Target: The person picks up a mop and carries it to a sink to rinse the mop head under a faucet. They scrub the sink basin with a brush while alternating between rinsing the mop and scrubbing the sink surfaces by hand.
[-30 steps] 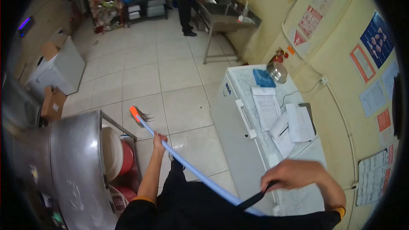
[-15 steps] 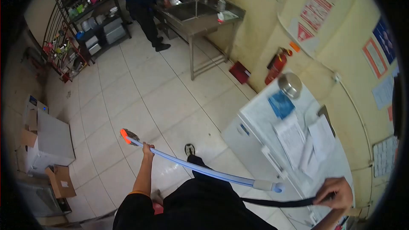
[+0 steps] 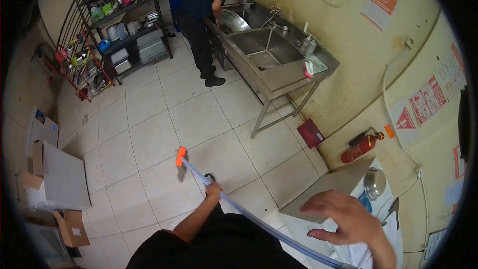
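Observation:
My left hand (image 3: 213,189) is closed around the blue-grey pole (image 3: 259,225) near its far end. At that end an orange brush head (image 3: 181,156) with grey bristles hangs over the tiled floor. The pole runs back toward the lower right, where its near end leaves the view. My right hand (image 3: 338,216) is raised above the white counter (image 3: 366,182) with its fingers apart and nothing in them. Below and behind it lie papers and a round metal bowl (image 3: 374,184).
A person (image 3: 201,7) stands bent at the steel sink (image 3: 271,50), back centre. A dark shelf rack (image 3: 127,25) holds pans at the back left. A white cabinet (image 3: 67,174) and a cardboard box (image 3: 73,229) stand left. A fire extinguisher (image 3: 359,149) hangs right.
The view has turned and advanced toward the sink. My left hand and the brush head have moved right in the frame. My right hand has let go of the black strap and opened.

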`<state>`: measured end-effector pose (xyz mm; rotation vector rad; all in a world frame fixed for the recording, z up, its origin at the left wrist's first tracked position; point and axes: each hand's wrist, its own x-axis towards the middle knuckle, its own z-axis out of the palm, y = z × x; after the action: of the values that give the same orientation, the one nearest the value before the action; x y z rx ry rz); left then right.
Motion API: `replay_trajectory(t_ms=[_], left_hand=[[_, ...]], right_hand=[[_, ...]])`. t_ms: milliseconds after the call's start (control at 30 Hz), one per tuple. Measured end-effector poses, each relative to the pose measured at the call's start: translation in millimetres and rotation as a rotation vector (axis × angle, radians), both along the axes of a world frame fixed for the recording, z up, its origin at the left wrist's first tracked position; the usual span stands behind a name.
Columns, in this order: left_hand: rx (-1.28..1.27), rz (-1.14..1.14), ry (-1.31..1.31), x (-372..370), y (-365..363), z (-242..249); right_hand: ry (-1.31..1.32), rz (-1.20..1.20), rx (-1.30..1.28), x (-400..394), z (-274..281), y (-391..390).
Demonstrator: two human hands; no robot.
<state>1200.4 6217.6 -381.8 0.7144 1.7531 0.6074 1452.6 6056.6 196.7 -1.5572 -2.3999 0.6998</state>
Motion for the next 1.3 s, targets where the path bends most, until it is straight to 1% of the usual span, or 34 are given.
replay_trajectory(t_ms=[33,67,100,133,167,200,233,267,300,333,367,400,433,467,533,600,633,700,733,767,833,900,967,1000,1033,1067,1100,1167,1233,1267,1300], left_hand=[[-0.066,0.163,0.007,20.6,19.1,25.4],[-0.088,0.159,0.001,32.0,29.3,32.4],[-0.090,0.148,-0.008,41.8,55.7,39.0],[-0.101,0.142,-0.030,50.2,81.1,46.2],[-0.147,0.152,-0.139,49.1,93.2,54.3],[-0.188,0.159,-0.248,48.7,107.4,66.3],[-0.216,0.169,-0.366,55.8,130.8,81.8],[-0.192,0.063,-0.344,65.9,152.2,114.1],[-0.180,-0.045,-0.308,72.3,163.7,157.9],[-0.180,-0.157,-0.260,72.7,165.6,190.1],[-0.230,-0.160,-0.394,75.8,171.8,205.0],[-0.280,-0.155,-0.528,80.7,177.8,220.8],[-0.293,-0.308,-0.589,84.3,184.5,256.8],[-0.298,-0.461,-0.652,86.2,191.1,297.5],[-0.315,-0.849,-0.612,81.9,197.8,350.1],[-0.416,-1.160,-0.740,84.1,230.8,372.6],[-0.455,-1.309,-0.799,88.5,253.9,383.6],[-0.246,-1.769,-0.965,95.1,293.4,412.0],[-0.129,-2.000,-1.040,100.5,314.2,419.6],[0.042,-2.050,-1.085,108.7,337.4,421.5],[0.395,-2.125,-1.171,126.3,385.1,427.7],[0.007,-2.266,-0.887,150.1,453.1,426.6],[0.123,-2.259,-0.724,169.6,522.8,433.3],[0.065,-2.166,-0.743,178.0,556.6,422.9],[0.059,-2.093,-0.633,187.7,588.0,425.5],[0.146,-2.053,-0.674,201.3,623.7,414.3],[0.158,-1.982,-0.621,217.3,657.4,400.8],[0.229,-1.800,-0.525,258.9,717.7,391.2],[0.340,-1.779,-0.376,313.9,774.2,387.9],[0.298,-1.705,-0.328,344.7,803.9,376.8],[0.254,-1.630,-0.279,376.0,837.4,358.0]], right_hand=[[0.040,-0.027,-0.261,-0.9,-11.3,32.7],[0.077,-0.056,-0.526,0.2,-22.9,64.5],[-0.017,0.002,-0.612,0.8,-53.7,75.1],[-0.222,0.026,-0.747,-5.7,-86.8,83.3],[-0.422,0.008,-0.930,-21.1,-108.7,96.1],[-0.447,0.071,-1.142,-26.7,-128.8,112.9],[-0.054,0.209,-1.296,-7.9,-167.0,122.1],[0.263,0.080,-1.415,2.6,-188.8,147.0],[0.584,-0.035,-1.545,13.2,-210.4,172.0],[0.695,-0.201,-1.496,2.4,-206.0,213.4],[0.728,-0.316,-1.389,10.6,-249.3,235.1],[0.616,-0.714,-1.368,-8.0,-281.3,272.3],[0.793,-0.833,-1.257,-22.8,-290.2,304.6],[0.869,-1.040,-1.294,-33.1,-313.5,335.1],[1.467,-1.297,-1.216,-60.4,-300.8,397.4],[1.644,-0.962,-1.060,-35.8,-278.5,439.2],[1.439,-1.054,-1.006,-28.9,-254.6,448.0],[1.562,-1.047,-0.915,-10.9,-199.6,450.8],[1.564,-1.033,-0.870,0.7,-173.3,450.6],[1.565,-1.015,-0.818,14.0,-152.3,453.4],[1.691,-0.995,-0.682,40.7,-127.7,458.3],[1.837,-0.988,-0.557,57.9,-117.3,467.4],[2.010,-0.956,-0.395,74.1,-119.8,484.5],[2.084,-0.940,-0.331,78.6,-122.6,495.9],[2.099,-0.958,-0.282,82.8,-123.1,507.9],[2.120,-0.988,-0.238,85.4,-124.1,520.2],[2.135,-1.006,-0.232,88.1,-126.3,532.8],[2.154,-1.048,-0.208,96.5,-129.8,559.8],[2.162,-1.099,-0.236,106.2,-136.6,589.7],[2.166,-1.127,-0.252,111.5,-140.7,603.6],[2.114,-1.185,-0.267,118.1,-143.0,619.7]])
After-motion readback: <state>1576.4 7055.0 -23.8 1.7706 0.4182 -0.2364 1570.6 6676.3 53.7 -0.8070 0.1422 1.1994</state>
